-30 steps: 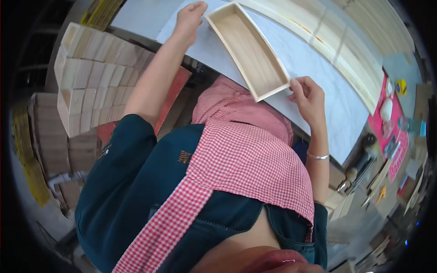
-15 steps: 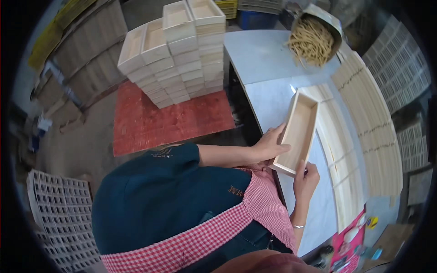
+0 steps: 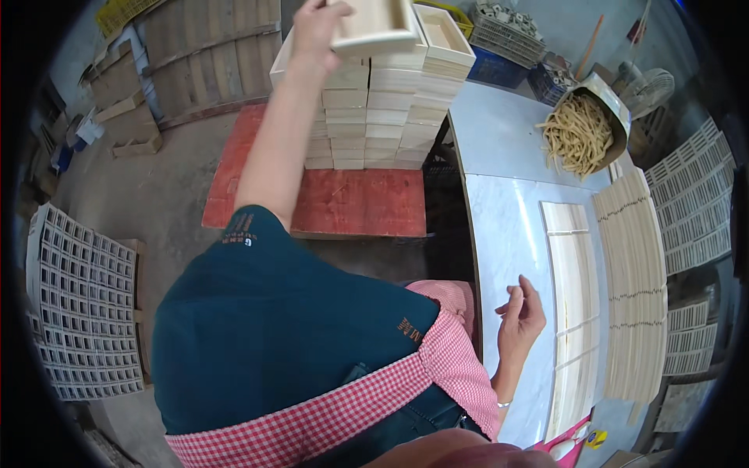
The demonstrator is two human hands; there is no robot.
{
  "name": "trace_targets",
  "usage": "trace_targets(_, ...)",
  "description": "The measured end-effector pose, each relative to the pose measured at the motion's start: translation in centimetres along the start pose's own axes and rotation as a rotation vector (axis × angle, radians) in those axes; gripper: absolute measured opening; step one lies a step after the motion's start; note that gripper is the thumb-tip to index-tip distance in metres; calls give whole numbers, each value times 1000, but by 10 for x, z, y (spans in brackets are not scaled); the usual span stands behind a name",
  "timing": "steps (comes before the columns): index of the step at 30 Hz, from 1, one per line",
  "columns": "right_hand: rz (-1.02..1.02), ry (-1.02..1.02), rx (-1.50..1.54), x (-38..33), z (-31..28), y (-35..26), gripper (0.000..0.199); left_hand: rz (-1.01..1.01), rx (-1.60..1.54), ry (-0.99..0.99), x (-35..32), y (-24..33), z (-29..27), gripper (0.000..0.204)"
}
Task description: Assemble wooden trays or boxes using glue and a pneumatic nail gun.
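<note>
My left hand (image 3: 316, 35) is stretched far forward and grips the edge of a shallow wooden box (image 3: 374, 27). The box is at the top of a tall stack of similar pale boxes (image 3: 386, 117); whether it touches the stack, I cannot tell. The stack stands on a red wooden board (image 3: 351, 203). Over the white marbled table (image 3: 503, 226), my right hand (image 3: 521, 318) hovers with fingers loosely bent and apart, holding nothing. Beside it lies a row of thin wooden panels (image 3: 576, 288).
A tipped container of tan rubber bands (image 3: 577, 136) lies at the table's far end. Long rows of stacked wooden strips (image 3: 633, 288) line the right side. White gridded racks (image 3: 86, 304) stand at left, with wooden panels (image 3: 214, 54) behind.
The wooden box has gone from over the table, where both hands held it, forward and left to the stack in my left hand. My right hand has let go; the view has shifted.
</note>
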State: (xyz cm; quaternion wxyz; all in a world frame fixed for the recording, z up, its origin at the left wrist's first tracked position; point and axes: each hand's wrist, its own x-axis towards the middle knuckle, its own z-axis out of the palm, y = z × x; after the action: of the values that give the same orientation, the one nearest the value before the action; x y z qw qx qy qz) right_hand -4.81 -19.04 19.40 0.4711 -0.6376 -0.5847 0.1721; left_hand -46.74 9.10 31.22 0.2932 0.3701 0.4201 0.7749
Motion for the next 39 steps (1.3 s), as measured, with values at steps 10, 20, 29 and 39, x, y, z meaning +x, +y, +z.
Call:
trace_targets(10, 162, -156, -60, -22, 11, 29, 37, 45, 118, 132, 49, -25, -64, 54)
trace_targets(20, 291, -230, -75, -28, 13, 22, 39, 171, 279, 297, 41, -27, -71, 43)
trace_targets(29, 352, -221, -64, -28, 17, 15, 38, 255, 473, 429, 49, -30, -84, 35)
trace_targets(39, 389, -281, -80, -30, 15, 11, 36, 376, 655, 567, 27, -22, -101, 28)
